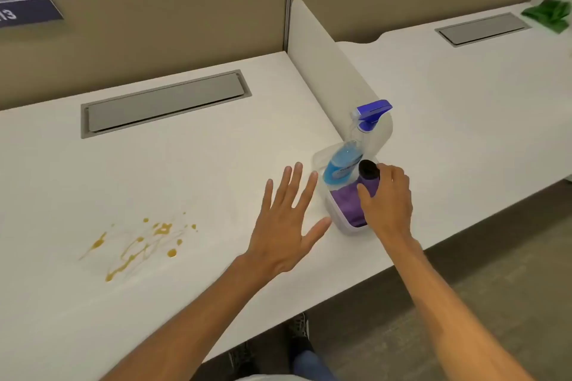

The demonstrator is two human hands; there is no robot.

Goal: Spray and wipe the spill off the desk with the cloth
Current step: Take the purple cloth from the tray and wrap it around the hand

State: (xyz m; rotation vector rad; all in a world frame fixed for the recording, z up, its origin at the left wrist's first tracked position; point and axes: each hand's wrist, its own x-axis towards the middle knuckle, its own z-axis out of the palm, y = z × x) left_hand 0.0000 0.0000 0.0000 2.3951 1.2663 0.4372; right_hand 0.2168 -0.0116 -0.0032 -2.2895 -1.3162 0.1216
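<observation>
Spill sits untouched; right hand grips purple bottle.

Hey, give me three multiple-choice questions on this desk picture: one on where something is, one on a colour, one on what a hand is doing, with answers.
1. Where does the amber-brown splattered spill lie?
A. On the white desk, left of the clear plastic bin
B. Inside the bin
C. On the floor

2. What colour is the folded cloth in the bin?
A. Green
B. Purple
C. Yellow

3. What is the right hand doing?
A. Lying flat on the desk
B. Squeezing the trigger of the clear spray bottle of blue liquid
C. Closing its fingers on a purple bottle with a black cap in the bin

Answers: 1 A, the splatter sits on the desk surface, left of both hands. 2 B, the cloth in the bin is purple. 3 C, the fingers wrap the bottle below its cap, while the left hand is spread open.
</observation>
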